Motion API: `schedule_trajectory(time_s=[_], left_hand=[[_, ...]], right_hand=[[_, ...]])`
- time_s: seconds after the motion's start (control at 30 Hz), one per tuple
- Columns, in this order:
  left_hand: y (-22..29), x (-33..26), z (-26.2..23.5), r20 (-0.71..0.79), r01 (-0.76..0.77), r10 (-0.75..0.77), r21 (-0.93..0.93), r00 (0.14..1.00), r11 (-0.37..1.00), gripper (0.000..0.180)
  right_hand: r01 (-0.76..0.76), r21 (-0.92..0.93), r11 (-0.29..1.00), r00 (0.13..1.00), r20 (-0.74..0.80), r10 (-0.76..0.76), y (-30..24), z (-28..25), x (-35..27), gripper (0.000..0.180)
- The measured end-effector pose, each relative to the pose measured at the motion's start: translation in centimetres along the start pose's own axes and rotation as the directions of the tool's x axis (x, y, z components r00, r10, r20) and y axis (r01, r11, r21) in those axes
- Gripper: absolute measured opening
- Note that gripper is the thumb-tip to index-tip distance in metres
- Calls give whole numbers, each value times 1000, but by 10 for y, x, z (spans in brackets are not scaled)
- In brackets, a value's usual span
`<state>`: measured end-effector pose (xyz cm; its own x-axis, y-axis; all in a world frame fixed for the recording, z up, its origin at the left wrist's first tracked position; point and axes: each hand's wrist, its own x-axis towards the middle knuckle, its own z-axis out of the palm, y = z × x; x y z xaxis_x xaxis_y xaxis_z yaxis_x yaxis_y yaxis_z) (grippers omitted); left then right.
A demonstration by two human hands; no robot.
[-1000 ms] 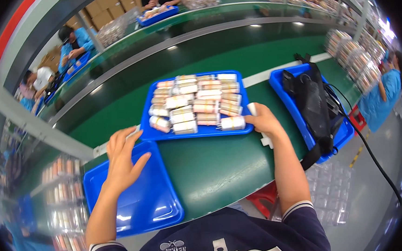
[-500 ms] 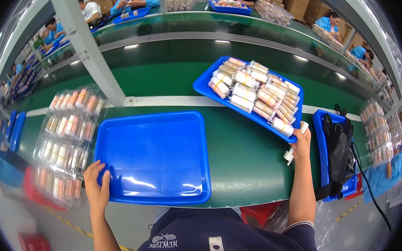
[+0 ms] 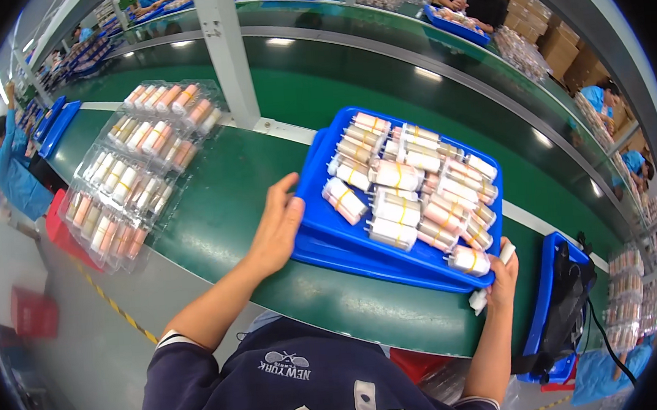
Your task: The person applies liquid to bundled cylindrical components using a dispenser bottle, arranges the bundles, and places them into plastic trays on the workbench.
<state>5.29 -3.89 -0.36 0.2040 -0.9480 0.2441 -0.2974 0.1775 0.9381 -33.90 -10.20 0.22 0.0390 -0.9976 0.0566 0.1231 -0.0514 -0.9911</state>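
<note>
A blue tray (image 3: pixel 360 222) loaded with banded bundles of small white, pink and beige tubes (image 3: pixel 396 176) rests tilted over a second blue tray (image 3: pixel 332 256), whose left and near edges show beneath it. At the left rims lies my left hand (image 3: pixel 273 228), its fingers stretched out and its thumb against the edge. My right hand (image 3: pixel 503 273) is closed on the loaded tray's near right corner. Small white plastic pieces (image 3: pixel 478 301) stick out from between the same hand's fingers. Most of the lower tray is hidden.
Clear plastic packs of tubes (image 3: pixel 125 177) stand in rows at the left of the green table (image 3: pixel 222 212). A blue bin (image 3: pixel 544 289) with black gear and a cable is at the right. A white post (image 3: pixel 227 60) rises behind. Co-workers sit across the belt.
The lower tray now lies under the loaded one instead of apart at its left. My left hand has moved rightward with it. The view has turned leftward.
</note>
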Motion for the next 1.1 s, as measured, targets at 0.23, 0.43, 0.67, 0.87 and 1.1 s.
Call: schedule_trajectory(time_s=[0.23, 0.43, 0.67, 0.87, 1.1], left_hand=[[-7, -7, -2, 74, -201, 194, 113, 978, 973, 64], [4, -16, 6, 109, -198, 185, 120, 977, 973, 63], [17, -28, 7, 153, -203, 171, 229, 973, 952, 79], [18, -26, 4, 248, -240, 190, 190, 950, 952, 98], [17, -18, 3, 73, -235, 224, 319, 972, 918, 81]], right_hand=[[-14, -28, 999, 996, 86, 16, -4, 3, 1, 33], [-69, -148, 987, 997, -29, 66, -3, -10, -3, 14], [15, -460, 888, 997, -55, -45, -12, -11, 2, 27], [7, -578, 816, 1000, -11, -16, 0, -22, 9, 19], [-98, -450, 888, 994, 6, 113, 1, -4, 12, 14]])
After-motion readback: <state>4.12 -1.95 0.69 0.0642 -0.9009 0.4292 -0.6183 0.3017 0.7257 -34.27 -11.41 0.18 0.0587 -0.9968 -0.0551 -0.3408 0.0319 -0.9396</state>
